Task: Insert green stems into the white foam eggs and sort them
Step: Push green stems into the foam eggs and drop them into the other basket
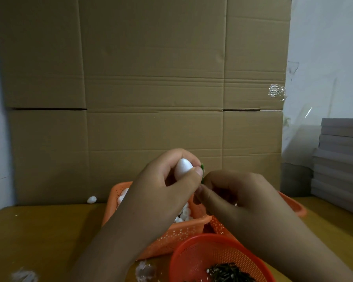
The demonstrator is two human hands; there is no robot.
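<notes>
Egg (pixel 183 167) sits mid-frame, gripped in my left hand (pixel 163 192); my right hand (pixel 232 194) pinches the stem (pixel 202 167) at its end. Insertion is underway, I judge. Next I'd push straight, gently.

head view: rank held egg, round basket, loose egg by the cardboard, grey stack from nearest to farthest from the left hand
1. Held egg, in the left hand's grip.
2. Round basket, lower right of it.
3. Loose egg, far left by the cardboard.
4. Grey stack, far right.
</notes>
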